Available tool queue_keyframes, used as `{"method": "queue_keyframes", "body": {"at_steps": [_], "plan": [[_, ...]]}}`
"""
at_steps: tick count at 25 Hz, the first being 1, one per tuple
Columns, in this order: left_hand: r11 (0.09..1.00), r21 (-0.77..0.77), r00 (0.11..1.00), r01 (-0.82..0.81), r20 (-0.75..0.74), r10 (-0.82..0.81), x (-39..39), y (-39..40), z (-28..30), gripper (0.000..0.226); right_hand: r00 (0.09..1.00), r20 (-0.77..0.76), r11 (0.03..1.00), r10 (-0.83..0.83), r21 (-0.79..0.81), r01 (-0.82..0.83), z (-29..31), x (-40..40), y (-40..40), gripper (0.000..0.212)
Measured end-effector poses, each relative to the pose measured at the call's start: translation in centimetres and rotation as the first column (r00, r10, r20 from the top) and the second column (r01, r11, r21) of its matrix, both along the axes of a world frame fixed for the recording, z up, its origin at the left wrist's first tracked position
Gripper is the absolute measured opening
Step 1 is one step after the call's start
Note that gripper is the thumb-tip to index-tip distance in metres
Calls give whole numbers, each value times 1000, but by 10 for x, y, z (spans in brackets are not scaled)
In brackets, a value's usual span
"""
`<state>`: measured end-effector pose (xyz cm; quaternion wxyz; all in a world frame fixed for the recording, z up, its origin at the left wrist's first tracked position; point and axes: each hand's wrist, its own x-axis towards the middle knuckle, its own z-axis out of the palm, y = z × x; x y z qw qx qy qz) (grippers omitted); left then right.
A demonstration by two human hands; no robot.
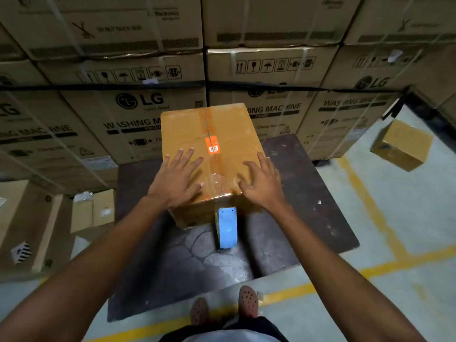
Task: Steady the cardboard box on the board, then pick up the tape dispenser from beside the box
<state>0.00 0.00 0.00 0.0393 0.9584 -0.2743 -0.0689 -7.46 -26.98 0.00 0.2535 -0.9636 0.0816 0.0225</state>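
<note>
Head view:
Box (pixel 209 134): on the dark mat (pixel 308 193), under both hands.
Left hand (pixel 176 178): fingers spread flat on the box top, gripping nothing.
Right hand (pixel 261 183): fingers loosely spread on the box top's right edge.
Blue tape dispenser (pixel 227 227): against the box's near side.

dark mat (pixel 308 193) on the floor (pixel 407 218), bearing a taped carton (pixel 209 127) and, touching it, a blue tape dispenser (pixel 227 227).

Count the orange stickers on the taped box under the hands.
1. The orange sticker sits on the tape seam on top of the box, just beyond the left hand and right hand. Hidden faces may carry more.
</note>
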Motion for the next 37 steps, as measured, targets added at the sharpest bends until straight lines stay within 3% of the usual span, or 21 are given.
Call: {"method": "queue_keyframes", "body": {"at_steps": [4,8,12,16,19,21,23,27,37], "plan": [[989,39,984,144,-107,-139,-4,-2,-19,83,998,-29,998,-53,-19,53,-32,-28,11,76],[979,78,965,186,-200,-167,-1,-3,-32,86,993,-16,993,-119,-4,119,-69,-50,24,92],[966,129,963,224,-185,-198,-2,-2,-37,77,979,-44,975,-199,87,202,-91,-64,37,106],[958,155,961,242,-170,-216,-1,-5,-41,71,931,57,915,-360,218,340,-105,-74,50,116],[959,167,964,227,-178,-197,-2,-10,-45,72,853,-76,742,-516,458,489,-122,-77,62,100],[961,165,966,222,-173,-194,-3,-11,-47,73,828,-302,576,-473,605,550,-126,-80,69,78],[961,162,966,223,-172,-195,-3,-11,-49,73,826,-433,466,-361,684,561,-128,-84,72,63],[963,146,965,227,-170,-202,1,-8,-52,75,867,-384,474,-318,728,496,-134,-86,72,41],[973,80,972,215,-114,-205,-6,-8,-63,73,872,-321,531,-369,697,482,-121,-95,69,38]]}}
